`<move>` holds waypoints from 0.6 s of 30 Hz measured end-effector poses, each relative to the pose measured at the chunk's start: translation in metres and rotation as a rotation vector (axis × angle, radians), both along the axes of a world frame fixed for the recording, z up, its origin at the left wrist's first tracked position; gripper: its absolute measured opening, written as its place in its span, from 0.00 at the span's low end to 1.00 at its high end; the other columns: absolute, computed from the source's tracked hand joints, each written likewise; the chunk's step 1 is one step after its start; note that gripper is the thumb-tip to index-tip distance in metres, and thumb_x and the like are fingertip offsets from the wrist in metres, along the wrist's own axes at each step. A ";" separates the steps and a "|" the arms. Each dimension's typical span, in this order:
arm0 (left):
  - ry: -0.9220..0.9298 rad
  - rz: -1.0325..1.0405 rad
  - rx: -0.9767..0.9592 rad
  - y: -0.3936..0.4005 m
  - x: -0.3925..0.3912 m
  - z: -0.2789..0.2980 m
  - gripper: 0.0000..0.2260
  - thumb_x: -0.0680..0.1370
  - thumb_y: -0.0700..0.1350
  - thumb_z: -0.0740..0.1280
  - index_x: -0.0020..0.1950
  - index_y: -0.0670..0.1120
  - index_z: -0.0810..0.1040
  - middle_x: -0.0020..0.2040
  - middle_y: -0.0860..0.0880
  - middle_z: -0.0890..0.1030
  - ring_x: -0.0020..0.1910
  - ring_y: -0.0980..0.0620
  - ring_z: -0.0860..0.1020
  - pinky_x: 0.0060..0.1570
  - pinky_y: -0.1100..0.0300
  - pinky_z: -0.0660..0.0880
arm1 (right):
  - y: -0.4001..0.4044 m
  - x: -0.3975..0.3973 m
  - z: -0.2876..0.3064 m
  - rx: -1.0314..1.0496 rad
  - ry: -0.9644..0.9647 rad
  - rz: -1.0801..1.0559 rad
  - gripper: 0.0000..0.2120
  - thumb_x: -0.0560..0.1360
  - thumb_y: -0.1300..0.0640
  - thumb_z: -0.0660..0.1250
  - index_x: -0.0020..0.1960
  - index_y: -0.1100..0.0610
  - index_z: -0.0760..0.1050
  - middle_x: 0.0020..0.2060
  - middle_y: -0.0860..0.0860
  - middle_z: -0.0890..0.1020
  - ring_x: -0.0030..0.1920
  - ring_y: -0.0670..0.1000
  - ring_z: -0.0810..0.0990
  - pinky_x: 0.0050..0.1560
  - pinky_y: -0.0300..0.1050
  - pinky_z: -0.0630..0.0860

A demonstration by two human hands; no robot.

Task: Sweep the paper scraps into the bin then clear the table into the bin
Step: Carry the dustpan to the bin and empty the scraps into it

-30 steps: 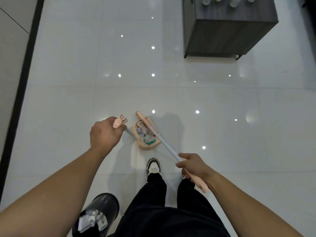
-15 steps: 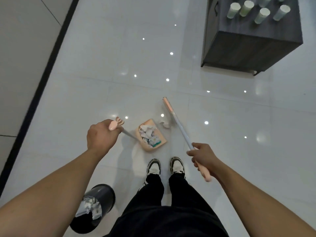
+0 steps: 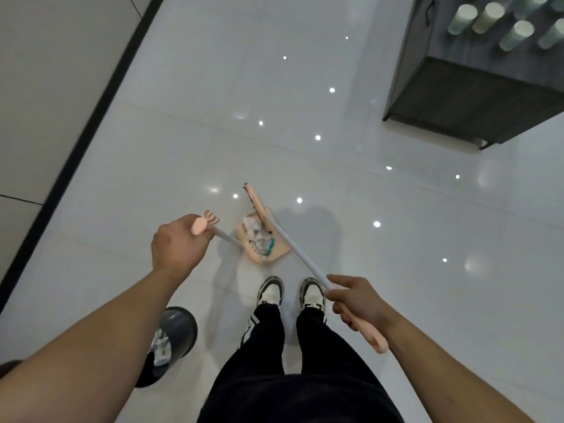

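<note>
Our left hand (image 3: 178,244) has its grip curled round the dustpan (image 3: 262,242) handle, our right hand (image 3: 355,299) wrapped round the broom (image 3: 293,242) handle. The paper scraps (image 3: 258,236) sit heaped in the pan on the floor, just ahead of our shoes. We should keep the pan level as we carry it to the bin (image 3: 178,325) at lower left, then tip slowly.

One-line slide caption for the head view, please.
Left hand holds scrap-filled dustpan, right hand the broom, bin nearby.
</note>
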State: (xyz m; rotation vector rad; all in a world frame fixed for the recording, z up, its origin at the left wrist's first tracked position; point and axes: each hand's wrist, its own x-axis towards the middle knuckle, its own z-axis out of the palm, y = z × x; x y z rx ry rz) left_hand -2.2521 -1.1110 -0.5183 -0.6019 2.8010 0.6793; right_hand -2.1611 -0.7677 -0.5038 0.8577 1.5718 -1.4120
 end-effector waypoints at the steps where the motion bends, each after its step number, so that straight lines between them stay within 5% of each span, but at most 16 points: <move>1: 0.000 -0.003 -0.005 0.000 0.001 0.001 0.15 0.69 0.66 0.66 0.44 0.57 0.81 0.31 0.54 0.79 0.35 0.48 0.78 0.37 0.55 0.77 | 0.001 0.001 0.003 0.006 0.021 -0.018 0.10 0.76 0.61 0.68 0.51 0.47 0.79 0.27 0.53 0.74 0.22 0.49 0.69 0.22 0.38 0.66; 6: -0.028 0.047 0.023 -0.007 0.007 0.007 0.14 0.69 0.65 0.68 0.44 0.57 0.81 0.33 0.52 0.80 0.38 0.47 0.79 0.40 0.53 0.78 | 0.001 -0.015 0.003 0.096 0.071 -0.004 0.25 0.76 0.60 0.69 0.72 0.51 0.70 0.29 0.55 0.75 0.23 0.49 0.70 0.22 0.38 0.67; 12: -0.004 0.209 0.088 -0.003 0.026 0.015 0.12 0.66 0.63 0.69 0.44 0.59 0.82 0.33 0.55 0.81 0.37 0.51 0.79 0.40 0.55 0.79 | 0.002 -0.038 -0.010 0.136 0.109 0.067 0.13 0.75 0.61 0.68 0.58 0.52 0.72 0.33 0.58 0.73 0.25 0.50 0.71 0.26 0.42 0.68; 18: -0.014 0.348 0.025 0.003 0.071 0.009 0.12 0.67 0.63 0.70 0.44 0.58 0.81 0.33 0.54 0.80 0.38 0.49 0.79 0.40 0.55 0.78 | 0.008 -0.045 -0.026 0.174 0.107 0.196 0.27 0.77 0.62 0.68 0.74 0.57 0.67 0.33 0.58 0.76 0.26 0.50 0.72 0.24 0.39 0.70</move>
